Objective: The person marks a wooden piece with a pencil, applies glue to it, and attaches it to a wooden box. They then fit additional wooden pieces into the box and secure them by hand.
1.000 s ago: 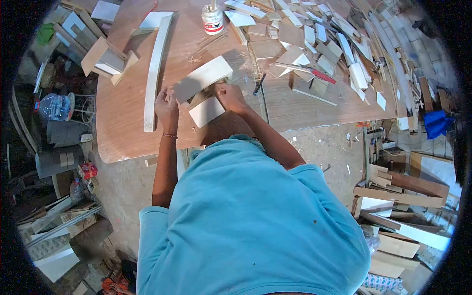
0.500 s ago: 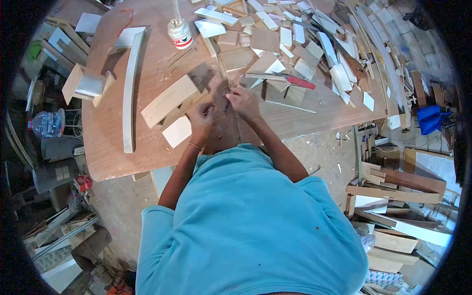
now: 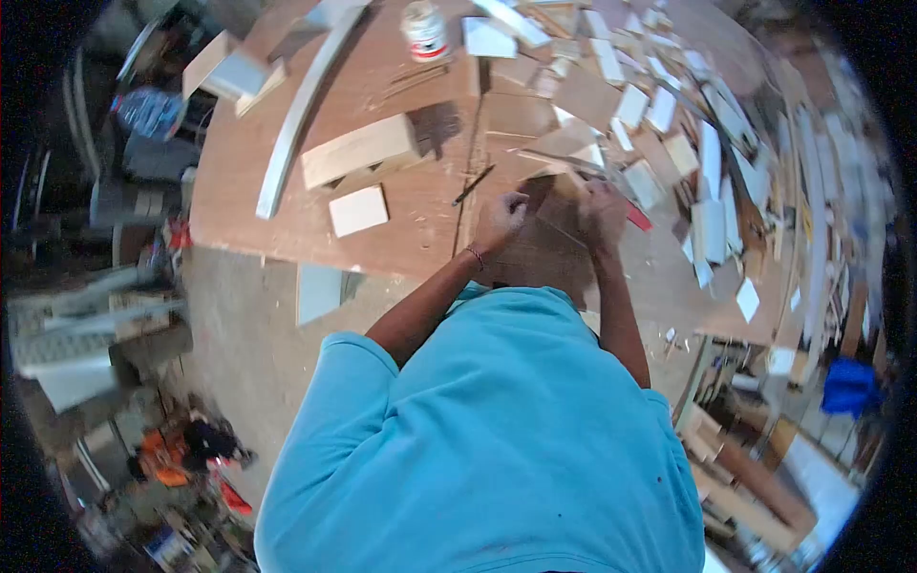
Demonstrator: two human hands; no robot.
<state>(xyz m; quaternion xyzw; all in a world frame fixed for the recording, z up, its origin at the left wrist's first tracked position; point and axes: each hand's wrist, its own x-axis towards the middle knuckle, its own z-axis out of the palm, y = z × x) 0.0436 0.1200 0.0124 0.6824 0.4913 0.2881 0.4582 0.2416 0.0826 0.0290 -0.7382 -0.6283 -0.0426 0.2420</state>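
Observation:
Both hands are out over the brown worktable (image 3: 287, 205), close together near its front edge. My left hand (image 3: 501, 215) pinches the left edge of a thin brown wooden piece (image 3: 552, 208). On that piece's right edge my right hand (image 3: 604, 205) is closed. The frame is blurred, so the piece's exact shape is unclear. A dark pencil (image 3: 475, 184) lies just left of my left hand. Further left, a pale wooden block assembly (image 3: 361, 151) and a small white square panel (image 3: 358, 210) lie untouched.
Several pale wooden offcuts (image 3: 669, 124) are heaped across the table's right half, with a red-handled tool (image 3: 638, 218) beside my right hand. A long curved strip (image 3: 301, 105) and a glue bottle (image 3: 423, 29) sit at the back left. Scrap wood and a water bottle (image 3: 148, 110) clutter the floor.
Both hands left the block assembly and white panel and moved right to the brown piece. The view swung right and tilted, with motion blur.

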